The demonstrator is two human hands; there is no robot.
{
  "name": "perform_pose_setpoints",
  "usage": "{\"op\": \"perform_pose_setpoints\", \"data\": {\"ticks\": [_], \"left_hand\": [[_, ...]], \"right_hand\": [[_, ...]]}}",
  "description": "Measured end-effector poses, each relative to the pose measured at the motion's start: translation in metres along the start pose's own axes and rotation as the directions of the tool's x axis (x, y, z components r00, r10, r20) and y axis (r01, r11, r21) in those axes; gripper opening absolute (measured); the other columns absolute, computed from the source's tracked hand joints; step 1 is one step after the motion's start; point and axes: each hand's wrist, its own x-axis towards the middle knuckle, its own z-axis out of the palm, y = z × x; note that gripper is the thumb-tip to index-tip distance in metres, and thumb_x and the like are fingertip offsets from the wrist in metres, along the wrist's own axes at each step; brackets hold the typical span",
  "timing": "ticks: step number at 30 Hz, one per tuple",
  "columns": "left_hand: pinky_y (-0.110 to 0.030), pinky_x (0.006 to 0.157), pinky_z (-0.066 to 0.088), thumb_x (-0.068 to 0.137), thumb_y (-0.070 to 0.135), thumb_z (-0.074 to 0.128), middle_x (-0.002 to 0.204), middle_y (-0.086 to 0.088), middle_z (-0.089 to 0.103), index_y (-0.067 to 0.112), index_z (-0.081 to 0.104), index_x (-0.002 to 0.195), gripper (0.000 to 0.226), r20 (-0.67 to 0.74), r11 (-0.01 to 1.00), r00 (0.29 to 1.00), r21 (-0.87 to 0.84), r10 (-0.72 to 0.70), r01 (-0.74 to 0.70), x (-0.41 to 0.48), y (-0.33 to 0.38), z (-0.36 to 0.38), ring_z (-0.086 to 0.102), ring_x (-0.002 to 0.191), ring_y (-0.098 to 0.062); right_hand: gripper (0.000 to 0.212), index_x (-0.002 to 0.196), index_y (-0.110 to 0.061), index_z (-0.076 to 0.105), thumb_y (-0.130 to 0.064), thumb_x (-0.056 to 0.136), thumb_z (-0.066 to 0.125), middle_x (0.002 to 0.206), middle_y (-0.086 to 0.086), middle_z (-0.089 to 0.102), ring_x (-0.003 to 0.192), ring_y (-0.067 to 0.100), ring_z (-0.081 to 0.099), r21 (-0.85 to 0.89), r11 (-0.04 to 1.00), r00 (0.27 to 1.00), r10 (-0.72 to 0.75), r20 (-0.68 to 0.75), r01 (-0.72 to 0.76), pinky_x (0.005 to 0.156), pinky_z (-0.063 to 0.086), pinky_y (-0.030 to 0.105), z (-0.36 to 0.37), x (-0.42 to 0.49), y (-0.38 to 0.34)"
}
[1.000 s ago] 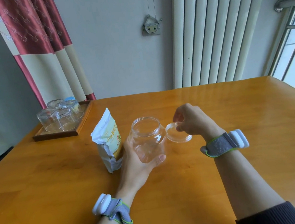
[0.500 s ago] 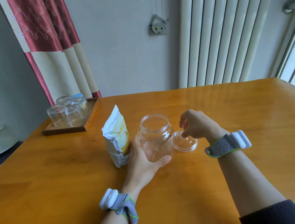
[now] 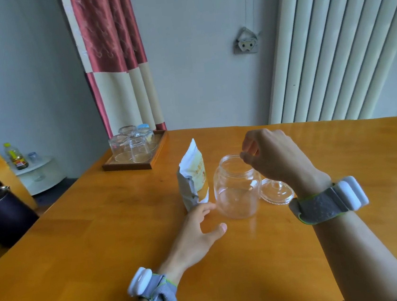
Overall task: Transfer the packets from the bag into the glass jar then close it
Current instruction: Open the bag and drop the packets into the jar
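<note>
A clear glass jar (image 3: 235, 190) stands upright and open on the wooden table (image 3: 103, 235), with nothing inside. Its clear lid (image 3: 275, 192) lies on the table just right of the jar. A white and yellow bag (image 3: 194, 178) stands upright just left of the jar, its top open. My left hand (image 3: 197, 232) rests open on the table in front of the bag, fingertips near the bag's base, apart from the jar. My right hand (image 3: 270, 157) hovers over the jar's right rim with fingers loosely curled and nothing in them.
A wooden tray (image 3: 129, 164) with several upturned glasses sits at the table's back left. A dark kettle (image 3: 4, 217) stands off the table's left edge. A small shelf with a bottle (image 3: 16, 156) is behind it.
My right hand set the lid down on the table and rose over the jar's rim. My left hand let go of the jar and slid left toward the bag.
</note>
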Motion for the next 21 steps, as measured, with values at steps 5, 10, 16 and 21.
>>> {"op": "perform_pose_setpoints", "data": {"ticks": [5,10,16,21], "left_hand": [[-0.037,0.098,0.057,0.086,0.032,0.082,0.107,0.005,0.077,0.021,0.074,0.108,0.025,-0.044,0.996,0.998,-0.08,0.039,-0.042,-0.008,0.007,-0.034,0.072,0.098,-0.01],[-0.016,0.064,0.04,0.072,0.04,0.093,0.078,0.007,0.054,0.019,0.069,0.088,0.036,-0.123,0.984,0.982,-0.096,0.141,-0.153,0.005,0.02,-0.079,0.047,0.069,-0.005],[-0.017,0.068,0.044,0.065,0.061,0.086,0.092,0.006,0.057,0.02,0.067,0.105,0.06,-0.17,0.966,0.96,-0.1,0.221,-0.24,0.043,0.052,-0.111,0.048,0.074,-0.005],[-0.022,0.053,0.04,0.104,0.041,0.061,0.067,0.005,0.057,0.009,0.072,0.083,0.04,-0.229,0.956,0.965,-0.234,0.124,-0.179,0.081,0.07,-0.118,0.048,0.058,-0.011]], "right_hand": [[0.012,0.094,-0.021,0.072,-0.033,0.092,0.07,0.088,-0.004,0.077,0.081,0.022,0.073,0.053,0.995,0.997,-0.081,-0.016,0.082,0.071,0.061,0.039,0.008,0.001,-0.032],[0.012,0.091,-0.021,0.072,-0.033,0.092,0.071,0.082,-0.005,0.076,0.075,0.019,0.071,0.097,0.989,0.994,-0.112,-0.007,0.112,0.063,0.056,0.033,0.028,0.015,-0.055],[0.018,0.094,-0.016,0.077,-0.028,0.097,0.063,0.082,-0.001,0.074,0.074,0.018,0.068,0.145,0.985,0.995,-0.095,0.014,0.092,0.068,0.06,0.038,0.049,0.039,-0.066],[0.022,0.079,-0.015,0.075,-0.022,0.095,0.062,0.072,0.002,0.074,0.068,0.018,0.067,0.16,0.985,0.996,-0.071,0.062,0.06,0.062,0.057,0.034,0.055,0.057,-0.06]]}}
